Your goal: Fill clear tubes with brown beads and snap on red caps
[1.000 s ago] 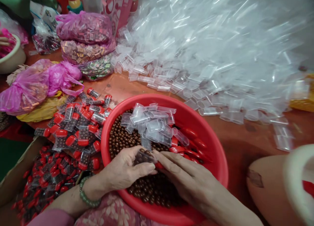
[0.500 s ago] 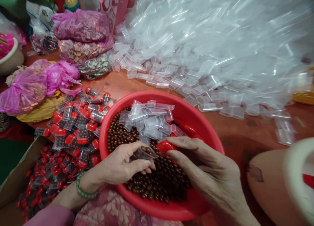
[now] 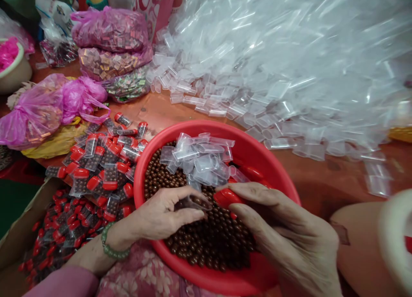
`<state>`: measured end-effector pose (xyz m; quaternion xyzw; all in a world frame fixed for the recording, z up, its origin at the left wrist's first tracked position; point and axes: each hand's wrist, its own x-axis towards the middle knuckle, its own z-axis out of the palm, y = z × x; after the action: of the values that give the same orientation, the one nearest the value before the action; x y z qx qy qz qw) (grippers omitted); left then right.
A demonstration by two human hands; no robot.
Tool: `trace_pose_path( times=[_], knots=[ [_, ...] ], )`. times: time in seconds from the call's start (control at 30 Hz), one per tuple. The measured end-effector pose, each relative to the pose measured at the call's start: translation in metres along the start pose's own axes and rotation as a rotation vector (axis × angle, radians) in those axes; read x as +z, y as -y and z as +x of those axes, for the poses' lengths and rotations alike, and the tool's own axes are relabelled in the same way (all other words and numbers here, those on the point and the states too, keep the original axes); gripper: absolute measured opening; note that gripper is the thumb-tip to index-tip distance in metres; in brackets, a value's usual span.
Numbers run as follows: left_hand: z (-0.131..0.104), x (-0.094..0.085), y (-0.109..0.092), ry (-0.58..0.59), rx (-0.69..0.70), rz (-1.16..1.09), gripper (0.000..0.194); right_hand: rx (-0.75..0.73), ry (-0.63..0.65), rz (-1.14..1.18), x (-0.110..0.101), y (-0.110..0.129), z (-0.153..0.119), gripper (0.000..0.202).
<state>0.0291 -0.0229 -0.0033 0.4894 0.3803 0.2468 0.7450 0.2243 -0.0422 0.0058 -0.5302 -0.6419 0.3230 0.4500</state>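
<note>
My left hand (image 3: 172,213) is closed around a clear plastic tube (image 3: 198,202), its mouth facing right, with brown balls showing inside. Between the thumb and fingers of my right hand (image 3: 283,219) is a red cap (image 3: 228,198), a short way right of the tube's mouth and apart from it. Both hands are over a red basin (image 3: 283,168). Shiny brown balls (image 3: 206,241) cover much of its bottom. A heap of empty clear tubes (image 3: 206,155) lies on the balls at the back, and more red caps (image 3: 252,171) partly show beside it.
Filled, red-capped tubes (image 3: 109,177) lie left of the basin, above a box (image 3: 25,215) holding many more. Pink bags (image 3: 111,28) are stacked behind. A large pile of clear tubes (image 3: 273,65) fills the back right. A pale tub (image 3: 357,232) stands at the right.
My right hand and the red cap have moved slightly right, widening the gap to the tube. My left hand has shifted a little right, still holding the tube. The whole view has shifted slightly.
</note>
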Motion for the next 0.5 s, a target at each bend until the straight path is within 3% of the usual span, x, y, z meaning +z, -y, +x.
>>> trace_pose_path(
  times=[0.17,0.33,0.5],
  knots=[
    [0.001,-0.001,0.001,0.007,-0.001,-0.002,0.017,-0.056,0.093,-0.029,0.007,0.007,0.006,0.018],
    [0.000,-0.002,0.004,0.008,0.021,-0.029,0.016,-0.181,0.216,-0.065,0.011,0.005,0.010,0.030],
    [0.001,-0.004,0.006,-0.001,0.019,-0.010,0.019,-0.199,0.184,-0.148,0.000,-0.006,0.003,0.030]
  ],
)
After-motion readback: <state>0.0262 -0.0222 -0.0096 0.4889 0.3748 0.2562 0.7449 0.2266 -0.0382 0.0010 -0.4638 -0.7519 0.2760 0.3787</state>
